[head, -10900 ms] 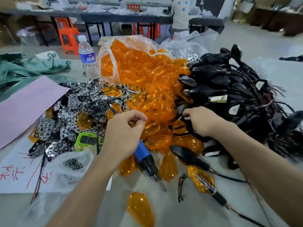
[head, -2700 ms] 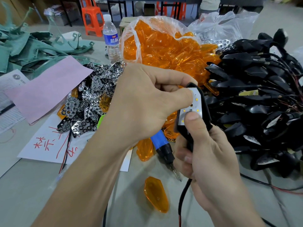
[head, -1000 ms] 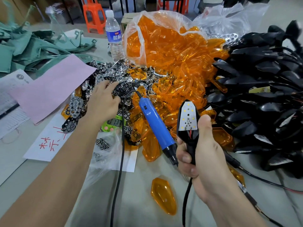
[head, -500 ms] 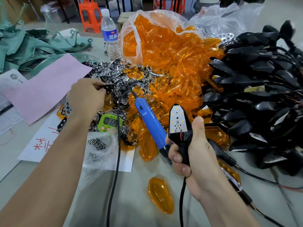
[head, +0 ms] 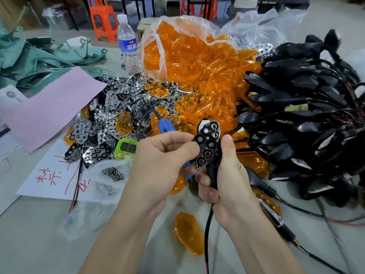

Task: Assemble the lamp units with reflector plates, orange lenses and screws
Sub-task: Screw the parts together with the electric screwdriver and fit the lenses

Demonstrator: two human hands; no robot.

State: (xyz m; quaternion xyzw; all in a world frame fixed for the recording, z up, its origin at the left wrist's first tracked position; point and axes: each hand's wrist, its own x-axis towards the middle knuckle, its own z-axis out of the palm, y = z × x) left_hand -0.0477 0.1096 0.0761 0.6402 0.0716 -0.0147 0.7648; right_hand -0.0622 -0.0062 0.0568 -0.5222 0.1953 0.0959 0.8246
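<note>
My right hand [head: 227, 180] grips the stem of a black lamp unit [head: 212, 165], held upright over the table. A chrome reflector plate [head: 207, 145] with round holes lies on the unit's face, and my left hand [head: 158, 167] pinches its left edge. A heap of reflector plates [head: 110, 119] lies to the left, and a heap of orange lenses [head: 197, 76] spills from a clear bag behind. One loose orange lens [head: 188, 232] lies below my hands. Small screws [head: 113, 174] sit in a clear bag on the left. A blue electric screwdriver [head: 166, 125] pokes out behind my left hand.
A big pile of black lamp units with wires [head: 306, 115] fills the right side. A green timer [head: 127, 148], a water bottle [head: 128, 44], pink paper [head: 49, 107], a white sheet with red writing [head: 51, 175] and green fabric [head: 29, 56] lie to the left.
My left hand came back from the plate heap with a reflector plate and set it on the lamp unit's LED face. My right hand kept holding the unit.
</note>
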